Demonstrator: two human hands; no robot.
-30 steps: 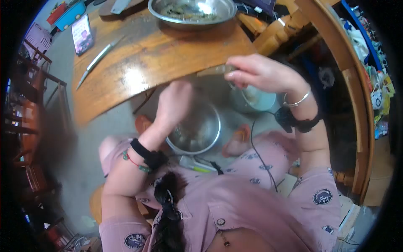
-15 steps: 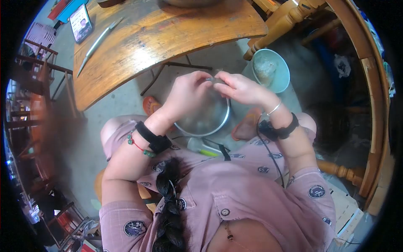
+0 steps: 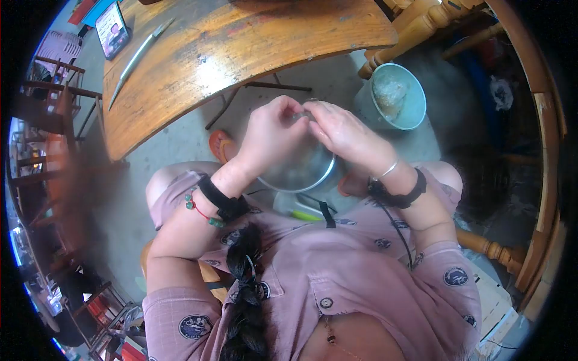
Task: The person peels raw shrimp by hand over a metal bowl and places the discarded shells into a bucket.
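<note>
My left hand point(image 3: 272, 131) and my right hand point(image 3: 344, 125) meet fingertip to fingertip in front of me, over a round metal-rimmed basin point(image 3: 325, 178). Thumb and fingers of the left are pinched on a small greyish piece point(image 3: 303, 115), too small and hidden to name. The fingers of the right close in from the other side and touch the same piece. Much of the basin lies behind my hands, and its contents are blurred.
A wooden table point(image 3: 253, 48) stands ahead, bearing a phone point(image 3: 112, 30) and a slim pale-handled knife point(image 3: 138, 60). Right of my hands, a light green bucket point(image 3: 419, 114) holds a clear plastic bag point(image 3: 390, 95). Wooden chairs point(image 3: 60, 120) stand at left.
The view has shifted slightly. My right hand's fingers have tilted downward and lie closer over the small piece; my left hand keeps its pinch.
</note>
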